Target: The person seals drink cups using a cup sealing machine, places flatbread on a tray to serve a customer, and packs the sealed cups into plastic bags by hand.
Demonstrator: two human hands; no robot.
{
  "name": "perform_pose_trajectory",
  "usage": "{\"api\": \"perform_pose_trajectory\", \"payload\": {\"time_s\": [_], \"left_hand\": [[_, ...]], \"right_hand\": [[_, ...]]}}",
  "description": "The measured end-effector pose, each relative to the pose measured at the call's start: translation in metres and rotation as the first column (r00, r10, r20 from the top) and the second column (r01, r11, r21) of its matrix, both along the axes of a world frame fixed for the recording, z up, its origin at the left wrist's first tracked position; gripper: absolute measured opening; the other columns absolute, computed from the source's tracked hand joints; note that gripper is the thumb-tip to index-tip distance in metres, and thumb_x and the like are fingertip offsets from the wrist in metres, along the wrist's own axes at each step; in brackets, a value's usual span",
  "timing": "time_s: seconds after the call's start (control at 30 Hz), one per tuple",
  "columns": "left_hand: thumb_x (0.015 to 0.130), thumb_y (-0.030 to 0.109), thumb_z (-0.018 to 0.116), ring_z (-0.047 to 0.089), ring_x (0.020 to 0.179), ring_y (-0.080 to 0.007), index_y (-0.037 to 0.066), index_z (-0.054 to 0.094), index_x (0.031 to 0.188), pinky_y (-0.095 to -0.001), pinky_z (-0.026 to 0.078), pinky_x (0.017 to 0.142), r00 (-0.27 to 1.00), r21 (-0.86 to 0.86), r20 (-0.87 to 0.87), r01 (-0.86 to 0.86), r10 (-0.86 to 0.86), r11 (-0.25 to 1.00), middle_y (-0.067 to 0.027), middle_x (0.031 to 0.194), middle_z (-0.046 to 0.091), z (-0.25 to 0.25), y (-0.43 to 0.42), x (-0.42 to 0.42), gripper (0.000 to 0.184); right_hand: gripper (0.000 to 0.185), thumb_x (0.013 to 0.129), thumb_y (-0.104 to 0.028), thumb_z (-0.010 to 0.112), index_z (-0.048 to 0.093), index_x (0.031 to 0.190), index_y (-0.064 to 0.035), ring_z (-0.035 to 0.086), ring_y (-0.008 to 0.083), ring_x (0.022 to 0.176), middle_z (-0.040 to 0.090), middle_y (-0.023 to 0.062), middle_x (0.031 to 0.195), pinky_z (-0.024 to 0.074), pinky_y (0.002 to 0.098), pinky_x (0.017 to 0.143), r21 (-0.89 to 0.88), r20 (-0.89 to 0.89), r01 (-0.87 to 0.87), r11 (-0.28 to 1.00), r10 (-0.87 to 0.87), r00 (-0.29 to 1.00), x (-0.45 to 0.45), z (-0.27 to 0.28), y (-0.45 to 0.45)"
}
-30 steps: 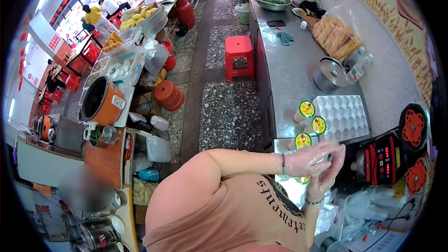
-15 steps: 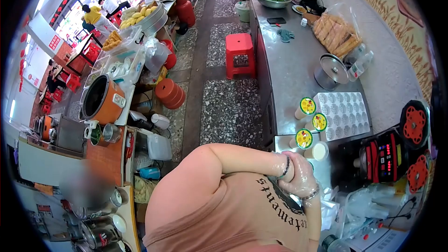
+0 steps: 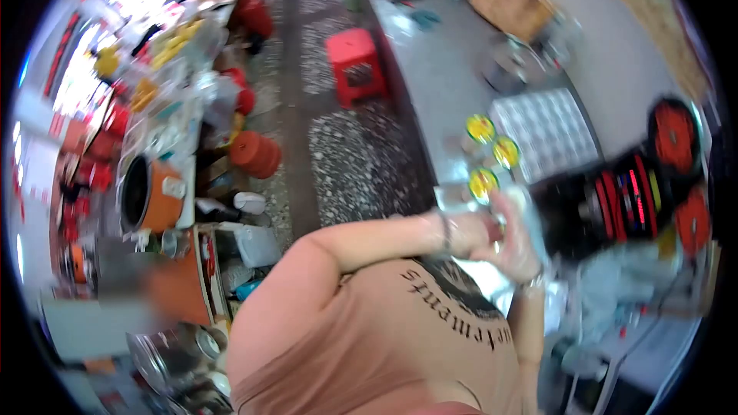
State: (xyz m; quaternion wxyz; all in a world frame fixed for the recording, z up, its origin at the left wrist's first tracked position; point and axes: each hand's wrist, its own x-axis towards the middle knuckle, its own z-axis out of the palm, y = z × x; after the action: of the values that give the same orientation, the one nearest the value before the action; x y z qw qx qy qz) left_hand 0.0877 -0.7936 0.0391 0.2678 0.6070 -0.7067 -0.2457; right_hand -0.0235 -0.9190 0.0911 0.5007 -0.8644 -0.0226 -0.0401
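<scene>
My left hand (image 3: 467, 234), in a clear plastic glove with a dark band at the wrist, reaches across my front and meets my right hand. Its fingers are smeared and partly hidden. My right hand (image 3: 516, 250), also gloved, has its fingers stretched toward the counter, overlapping the near side of a pale open cup (image 3: 520, 199). I cannot tell whether they touch the cup. Beside it stand three cups with yellow-green lids: a near one (image 3: 483, 183), a middle one (image 3: 506, 151) and a far one (image 3: 480, 128).
A white dimpled tray (image 3: 546, 134) lies past the cups. To the right is a black-and-red machine with a lit panel (image 3: 634, 196). Farther along the counter are a lidded pot (image 3: 511, 65) and bagged bread sticks (image 3: 511, 4). A red stool (image 3: 355, 65) stands in the aisle.
My hands were clasped close to my chest; now they have moved up toward the cups, and the right fingers have stretched out. The view has shifted and blurred.
</scene>
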Motion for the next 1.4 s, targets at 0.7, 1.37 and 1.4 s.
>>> {"api": "perform_pose_trajectory", "payload": {"time_s": [0.7, 1.37, 1.4], "left_hand": [[0.090, 0.015, 0.052, 0.055, 0.109, -0.0376, 0.004, 0.037, 0.138, -0.0431, 0.045, 0.096, 0.848, 0.120, -0.368, -0.364, 0.382, 0.924, -0.0216, 0.119, 0.052, -0.017, 0.053, -0.004, 0.051], [0.091, 0.022, 0.053, 0.056, 0.108, -0.0374, -0.001, 0.040, 0.134, -0.0439, 0.045, 0.092, 0.820, 0.170, -0.378, -0.394, 0.429, 0.903, -0.0228, 0.114, 0.055, -0.023, 0.058, -0.006, 0.050], [0.092, 0.027, 0.053, 0.057, 0.107, -0.0368, 0.000, 0.041, 0.133, -0.0435, 0.045, 0.092, 0.821, 0.171, -0.358, -0.410, 0.444, 0.896, -0.0226, 0.114, 0.056, -0.032, 0.056, -0.008, 0.050]], "right_hand": [[0.104, 0.059, -0.039, 0.082, 0.028, 0.143, -0.0119, 0.030, 0.0407, 0.135, 0.028, 0.0262, 0.146, 0.0312, 0.0434, 0.111, -0.690, -0.423, 0.076, 0.719, -0.487, 0.764, 0.064, -0.150, -0.104], [0.073, 0.072, -0.029, 0.071, 0.038, 0.135, -0.0128, 0.049, 0.0444, 0.116, 0.045, 0.0244, 0.130, 0.0423, 0.0479, 0.099, -0.787, -0.408, 0.048, 0.616, -0.576, 0.708, -0.008, -0.134, -0.126], [0.073, 0.072, -0.029, 0.071, 0.038, 0.135, -0.0127, 0.049, 0.0446, 0.114, 0.046, 0.0245, 0.127, 0.0423, 0.0482, 0.098, -0.798, -0.382, 0.063, 0.599, -0.584, 0.717, -0.019, -0.137, -0.130]]}}
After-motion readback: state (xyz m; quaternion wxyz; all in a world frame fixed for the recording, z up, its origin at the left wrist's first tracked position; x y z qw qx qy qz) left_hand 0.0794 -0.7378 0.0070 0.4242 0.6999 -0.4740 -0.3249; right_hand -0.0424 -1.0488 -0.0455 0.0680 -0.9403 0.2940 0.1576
